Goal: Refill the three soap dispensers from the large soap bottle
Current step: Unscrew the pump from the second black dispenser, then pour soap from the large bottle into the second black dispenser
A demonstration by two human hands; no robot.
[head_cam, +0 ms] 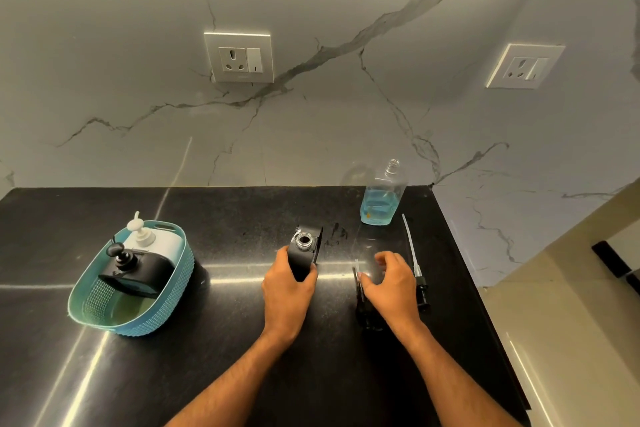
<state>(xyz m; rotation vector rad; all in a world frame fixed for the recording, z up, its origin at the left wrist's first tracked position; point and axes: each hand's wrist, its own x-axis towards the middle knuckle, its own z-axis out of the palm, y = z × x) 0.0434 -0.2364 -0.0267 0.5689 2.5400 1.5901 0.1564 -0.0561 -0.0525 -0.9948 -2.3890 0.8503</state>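
Note:
My left hand point(289, 288) grips a black soap dispenser point(306, 250) standing mid-counter, its clear threaded neck uncapped. My right hand point(391, 282) hovers with loosely curled fingers over a black pump head point(360, 291) that lies on the counter; the thumb is beside it and the fingers do not close on it. A second black pump with a long clear tube point(415, 267) lies just right of that hand. The large clear soap bottle point(379, 204), uncapped and partly full of blue liquid, stands at the back right. A white dispenser point(156, 241) and another black dispenser point(138, 270) sit in a teal basket point(104, 308).
The black stone counter point(207, 357) ends at a marble wall behind and at an edge on the right, near the bottle and pumps. Two wall sockets point(239, 57) point(524, 66) are above. A wet smear point(337, 232) marks the counter behind the held dispenser.

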